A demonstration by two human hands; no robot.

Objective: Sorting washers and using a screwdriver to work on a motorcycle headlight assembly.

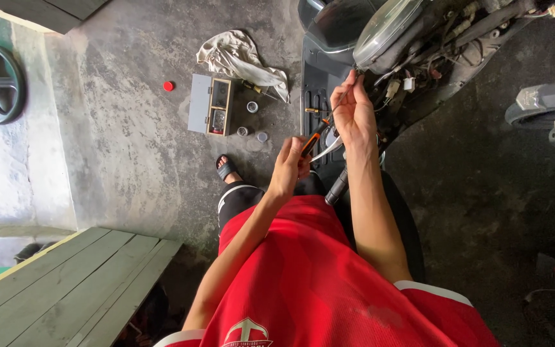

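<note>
Your left hand (288,168) grips the screwdriver (316,136) while your right hand (352,109) pinches a wire (349,87) at the scooter (380,38); steady the tip before turning.

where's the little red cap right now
In the head view the red cap lies on the concrete floor, upper left of centre, just left of the open tool case and below-left of the crumpled rag.

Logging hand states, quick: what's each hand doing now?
Left hand: closed on the screwdriver handle.
Right hand: fingers pinched near the scooter wiring; contents cannot be told.
</note>
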